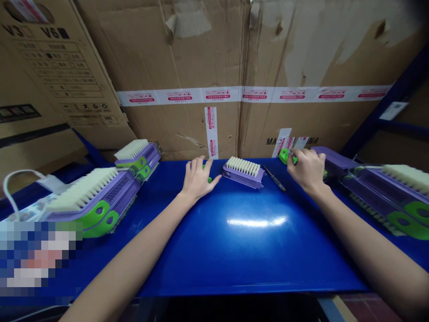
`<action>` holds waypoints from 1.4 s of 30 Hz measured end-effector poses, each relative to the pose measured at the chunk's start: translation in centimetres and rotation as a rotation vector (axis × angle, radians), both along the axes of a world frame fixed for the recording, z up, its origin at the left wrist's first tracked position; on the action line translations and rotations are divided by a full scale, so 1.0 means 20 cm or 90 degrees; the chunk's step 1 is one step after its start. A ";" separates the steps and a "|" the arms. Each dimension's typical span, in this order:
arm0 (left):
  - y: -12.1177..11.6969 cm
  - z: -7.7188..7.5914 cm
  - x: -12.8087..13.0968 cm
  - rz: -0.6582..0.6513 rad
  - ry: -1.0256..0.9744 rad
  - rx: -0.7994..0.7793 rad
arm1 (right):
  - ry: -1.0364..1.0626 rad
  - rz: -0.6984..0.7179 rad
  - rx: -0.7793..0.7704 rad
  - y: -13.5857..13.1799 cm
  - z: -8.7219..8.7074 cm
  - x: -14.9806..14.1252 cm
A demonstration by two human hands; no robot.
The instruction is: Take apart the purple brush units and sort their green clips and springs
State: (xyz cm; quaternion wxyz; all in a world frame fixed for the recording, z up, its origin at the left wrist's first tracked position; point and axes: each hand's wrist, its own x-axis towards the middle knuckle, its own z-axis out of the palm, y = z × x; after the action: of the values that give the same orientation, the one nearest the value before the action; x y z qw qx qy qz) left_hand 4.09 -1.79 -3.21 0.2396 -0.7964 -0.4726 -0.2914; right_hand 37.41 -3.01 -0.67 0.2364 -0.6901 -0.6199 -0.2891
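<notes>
My left hand is at the far part of the blue table with its fingers spread. A small green piece shows beside its thumb, mostly hidden by the hand. Further right, my right hand has curled fingers closed near a green plastic part; what they grip is hidden. Between the hands lies a purple brush head, cream bristles up. A screwdriver rests between that brush and my right hand.
Purple and green brushes stand on the left, near a white cable. More brushes and a purple part are on the right. Taped cardboard boxes wall off the back of the blue table.
</notes>
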 end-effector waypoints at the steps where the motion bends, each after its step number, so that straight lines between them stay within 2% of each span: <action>1: 0.01 -0.01 -0.02 0.023 -0.010 -0.035 | -0.001 0.016 0.008 0.00 0.00 -0.01; 6: 0.05 -0.04 -0.06 0.053 -0.035 -0.265 | -0.006 0.101 0.015 -0.02 -0.03 -0.04; 9: 0.05 -0.05 -0.05 0.055 -0.040 -0.291 | -0.032 0.174 -0.008 -0.01 -0.05 -0.07; 16: 0.04 -0.06 -0.05 0.046 -0.057 -0.204 | -0.033 0.351 -0.055 -0.03 -0.09 -0.20; 20: 0.03 -0.05 -0.03 -0.003 -0.085 -0.130 | -0.066 0.439 -0.055 -0.06 -0.09 -0.27; 26: 0.02 -0.05 0.01 -0.126 -0.178 -0.044 | -0.103 0.442 -0.038 -0.08 -0.08 -0.30; 30: -0.01 -0.05 0.04 -0.169 -0.233 -0.021 | -0.084 0.467 -0.001 -0.12 -0.06 -0.33; 36: -0.10 -0.03 0.14 -0.241 -0.210 0.015 | 0.057 0.601 0.011 -0.25 -0.05 -0.56; 39: -0.16 -0.03 0.19 -0.265 -0.181 0.034 | 0.182 0.619 0.018 -0.28 -0.08 -0.66; 42: -0.20 -0.03 0.22 -0.285 -0.188 0.042 | 0.272 0.617 0.029 -0.29 -0.10 -0.69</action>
State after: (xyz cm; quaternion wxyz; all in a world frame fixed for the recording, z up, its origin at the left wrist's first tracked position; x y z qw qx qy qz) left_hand 8.57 -5.80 -3.81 0.1234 -0.8216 -0.3048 -0.4656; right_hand 23.59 -8.77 -2.62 0.4793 -0.3626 -0.7991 -0.0130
